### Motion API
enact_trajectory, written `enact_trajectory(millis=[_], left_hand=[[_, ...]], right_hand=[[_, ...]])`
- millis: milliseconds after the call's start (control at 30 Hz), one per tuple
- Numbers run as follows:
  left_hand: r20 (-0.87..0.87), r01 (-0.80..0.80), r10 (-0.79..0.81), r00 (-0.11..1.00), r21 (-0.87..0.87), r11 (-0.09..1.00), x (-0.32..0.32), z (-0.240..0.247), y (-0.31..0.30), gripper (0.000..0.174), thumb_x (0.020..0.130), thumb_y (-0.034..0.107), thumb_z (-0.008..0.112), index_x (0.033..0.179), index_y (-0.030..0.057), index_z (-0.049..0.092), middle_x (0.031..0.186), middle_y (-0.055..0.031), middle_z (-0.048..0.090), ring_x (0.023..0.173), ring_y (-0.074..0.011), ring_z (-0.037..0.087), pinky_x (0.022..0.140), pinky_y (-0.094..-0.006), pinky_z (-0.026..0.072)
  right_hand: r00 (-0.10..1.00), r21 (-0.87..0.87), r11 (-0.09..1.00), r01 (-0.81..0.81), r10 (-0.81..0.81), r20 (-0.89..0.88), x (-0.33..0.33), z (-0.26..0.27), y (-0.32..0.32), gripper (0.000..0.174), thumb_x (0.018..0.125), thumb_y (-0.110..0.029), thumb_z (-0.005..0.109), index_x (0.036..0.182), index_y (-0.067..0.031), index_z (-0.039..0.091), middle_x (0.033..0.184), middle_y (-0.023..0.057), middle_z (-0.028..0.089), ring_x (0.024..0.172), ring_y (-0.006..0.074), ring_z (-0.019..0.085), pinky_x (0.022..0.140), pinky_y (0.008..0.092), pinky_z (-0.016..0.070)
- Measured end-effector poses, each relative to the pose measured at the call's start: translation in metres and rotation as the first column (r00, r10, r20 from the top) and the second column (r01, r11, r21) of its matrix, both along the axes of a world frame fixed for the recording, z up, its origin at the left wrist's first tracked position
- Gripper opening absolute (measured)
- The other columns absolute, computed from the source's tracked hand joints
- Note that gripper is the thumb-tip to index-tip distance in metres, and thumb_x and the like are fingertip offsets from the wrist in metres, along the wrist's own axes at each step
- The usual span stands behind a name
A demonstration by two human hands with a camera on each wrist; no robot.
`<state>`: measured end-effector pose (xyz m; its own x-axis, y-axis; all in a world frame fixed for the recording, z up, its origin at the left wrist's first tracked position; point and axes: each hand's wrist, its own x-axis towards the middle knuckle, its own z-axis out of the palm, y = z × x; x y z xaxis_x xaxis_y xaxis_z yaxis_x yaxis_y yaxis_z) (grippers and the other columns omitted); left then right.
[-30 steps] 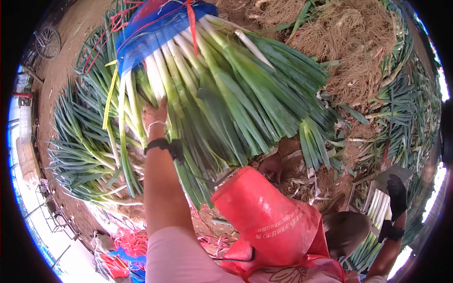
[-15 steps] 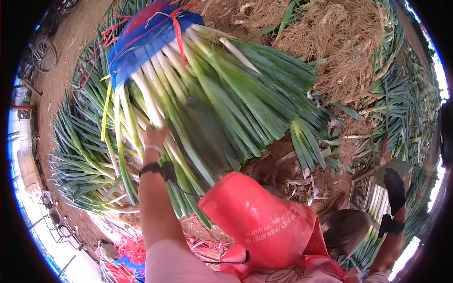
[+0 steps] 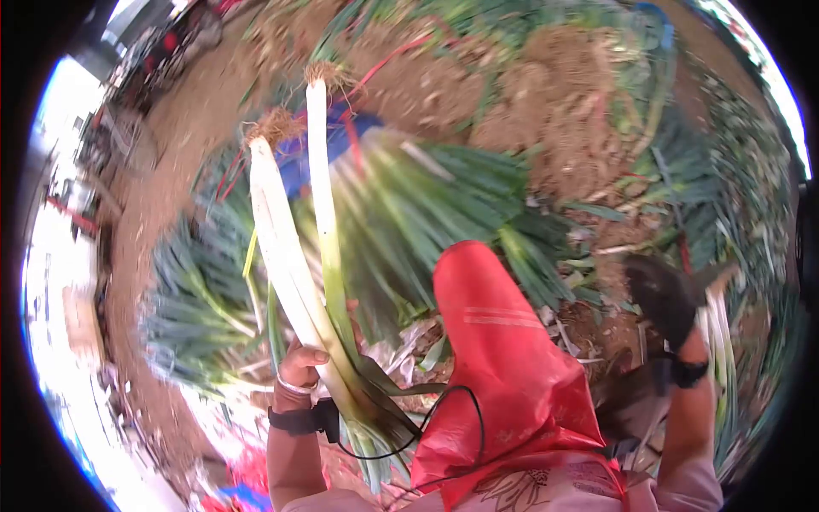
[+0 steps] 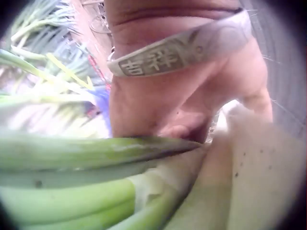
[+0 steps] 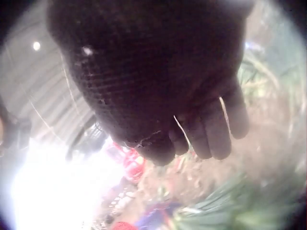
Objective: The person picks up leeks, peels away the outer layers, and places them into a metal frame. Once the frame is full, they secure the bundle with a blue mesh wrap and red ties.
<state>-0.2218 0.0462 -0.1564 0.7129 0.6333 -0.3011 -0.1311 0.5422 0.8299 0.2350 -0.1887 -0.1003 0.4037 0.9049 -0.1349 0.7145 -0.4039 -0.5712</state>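
My bare left hand point(image 3: 300, 367) grips a few long green onions point(image 3: 281, 226) by their middles, thumb across the stalks. They stand up in front of me, white shanks and brown hairy roots point(image 3: 275, 126) at the top, green leaves hanging below the hand. In the left wrist view the pale and green stalks point(image 4: 67, 201) pass just beyond the braceleted left hand point(image 4: 158, 105). At the right, my dark-gloved right hand point(image 3: 661, 294) is raised and holds nothing. Its fingers point(image 5: 216, 134) hang extended, slightly apart, in the right wrist view.
A big heap of green onions point(image 3: 418, 222) lies ahead, partly under blue wrapping point(image 3: 358, 132) with red ties. More onions point(image 3: 192, 299) lie at the left. Brown roots point(image 3: 554, 94) cover ground at the back. A red apron point(image 3: 512, 367) covers my lap; trimmed white stalks point(image 3: 721, 341) stand at the right.
My left hand has drawn a few onions out of the heap and toward me, raising them roots up. The gloved right hand has moved left and up, away from the metal stand.
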Motion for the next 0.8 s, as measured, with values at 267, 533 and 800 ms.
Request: enact_trajectory(millis=[267,533,800], left_hand=[[0.266,0.306,-0.279,0.923,-0.066,0.95,0.174,0.087,-0.066,0.058,0.08,0.032,0.057,0.126,-0.0009,0.044,0.099,-0.0218,0.06,0.08,-0.0323,0.064,0.068,-0.0421,0.0566],[-0.179,0.206,-0.104,0.978,0.896,0.393,0.296,0.065,-0.143,0.032,0.098,0.03,0.054,0.108,-0.0001,0.057,0.082,-0.0035,0.059,0.072,-0.0109,0.054,0.064,-0.0268,0.0457],[-0.449,0.462,-0.114,0.886,0.84,0.285,0.313,0.05,-0.203,0.038,0.08,0.024,0.075,0.1,-0.0029,0.056,0.082,-0.0131,0.063,0.072,-0.0215,0.06,0.068,-0.0356,0.0489]], right_hand=[[0.726,0.635,0.773,0.004,0.435,-0.533,-0.111,0.013,0.033,0.051,0.096,-0.024,0.058,0.139,-0.0014,0.043,0.131,0.0187,0.055,0.116,0.0188,0.055,0.097,0.0328,0.0459],[0.524,0.477,0.335,0.813,-0.062,-0.849,-0.112,-0.003,-0.031,0.021,0.092,-0.011,0.048,0.105,0.001,0.059,0.099,0.0226,0.062,0.094,0.0366,0.06,0.083,0.0395,0.046],[0.989,0.392,0.92,0.017,-0.074,0.132,-0.061,-0.082,-0.113,0.022,0.085,-0.011,0.056,0.104,-0.0042,0.065,0.097,0.0216,0.066,0.089,0.0362,0.065,0.075,0.0417,0.052]])
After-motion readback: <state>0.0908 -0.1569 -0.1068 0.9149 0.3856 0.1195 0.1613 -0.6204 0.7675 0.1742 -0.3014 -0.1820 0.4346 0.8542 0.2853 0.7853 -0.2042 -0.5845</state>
